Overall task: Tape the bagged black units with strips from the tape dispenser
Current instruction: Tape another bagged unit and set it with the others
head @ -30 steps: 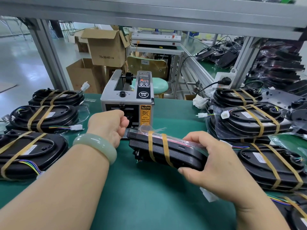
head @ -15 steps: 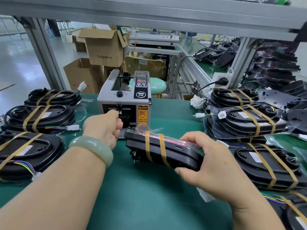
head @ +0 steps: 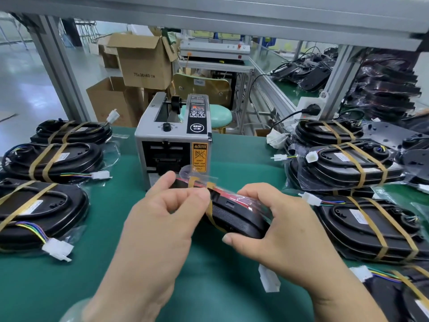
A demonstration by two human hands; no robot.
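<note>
Right hand [head: 285,228] fingers grasp the bagged unit [head: 234,217]; left hand [head: 167,219] fingers pinch a tape strip [head: 209,212] at its 9 o'clock end. Risk: strip creases or bonds crooked if the unit shifts.

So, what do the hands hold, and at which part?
The bagged black unit: right hand grips its rounded end, left hand pinches it at the tape bands.
</note>
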